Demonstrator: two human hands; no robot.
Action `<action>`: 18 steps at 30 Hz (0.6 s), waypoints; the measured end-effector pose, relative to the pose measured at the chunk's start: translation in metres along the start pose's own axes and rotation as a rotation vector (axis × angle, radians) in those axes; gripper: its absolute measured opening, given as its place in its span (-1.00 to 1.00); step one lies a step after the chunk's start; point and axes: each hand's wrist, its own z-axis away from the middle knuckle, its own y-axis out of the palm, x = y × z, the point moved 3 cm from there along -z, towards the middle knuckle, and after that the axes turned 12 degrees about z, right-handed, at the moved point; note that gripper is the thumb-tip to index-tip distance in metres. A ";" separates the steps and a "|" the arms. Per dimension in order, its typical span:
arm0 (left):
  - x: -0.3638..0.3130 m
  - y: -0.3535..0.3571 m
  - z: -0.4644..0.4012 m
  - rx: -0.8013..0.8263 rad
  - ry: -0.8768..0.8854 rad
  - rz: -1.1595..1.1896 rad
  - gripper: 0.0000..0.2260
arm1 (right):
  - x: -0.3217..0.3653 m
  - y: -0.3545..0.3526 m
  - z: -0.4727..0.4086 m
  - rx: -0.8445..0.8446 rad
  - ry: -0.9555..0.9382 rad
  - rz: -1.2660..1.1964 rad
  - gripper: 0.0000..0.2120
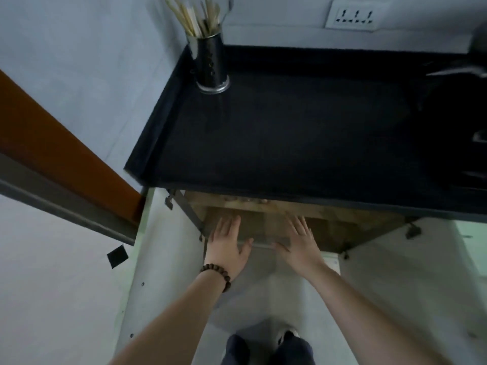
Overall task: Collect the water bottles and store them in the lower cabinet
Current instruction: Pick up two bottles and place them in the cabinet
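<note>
The lower cabinet [332, 233] under the black counter stands with both doors swung wide, showing a brown wooden shelf inside. My left hand [228, 243], with a bead bracelet at the wrist, reaches toward the opening with straight, spread fingers. My right hand [299, 239] does the same beside it, palm down. Neither hand holds anything. No water bottle shows anywhere in view; the cabinet's depth is hidden under the counter edge.
The left cabinet door [168, 259] and the right cabinet door [411, 285] flank my arms. A metal holder of chopsticks [209, 61] stands on the black counter [303, 133]. A wall socket [354, 15] is above. An orange door edge [60, 151] is at left.
</note>
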 end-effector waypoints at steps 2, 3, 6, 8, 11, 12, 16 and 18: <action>-0.027 -0.010 0.024 0.009 0.043 -0.010 -0.38 | -0.004 -0.020 0.034 -0.034 0.047 0.019 -0.28; -0.040 -0.013 0.034 0.012 0.061 -0.016 -0.38 | -0.007 -0.029 0.049 -0.043 0.074 0.017 -0.29; -0.076 -0.015 0.058 0.048 0.108 -0.028 -0.37 | -0.018 -0.050 0.096 -0.089 0.165 -0.032 -0.31; -0.098 -0.009 0.070 0.118 0.158 -0.035 -0.37 | -0.029 -0.061 0.129 -0.143 0.236 -0.070 -0.32; -0.132 0.007 0.086 0.217 0.277 -0.036 -0.39 | -0.052 -0.069 0.178 -0.212 0.379 -0.088 -0.35; -0.143 0.014 0.091 0.244 0.324 -0.040 -0.40 | -0.061 -0.069 0.196 -0.228 0.440 -0.091 -0.36; -0.192 0.052 0.115 0.379 0.484 -0.068 -0.42 | -0.095 -0.066 0.270 -0.278 0.706 -0.143 -0.38; -0.219 0.076 0.135 0.447 0.571 -0.084 -0.40 | -0.110 -0.062 0.311 -0.319 0.830 -0.175 -0.40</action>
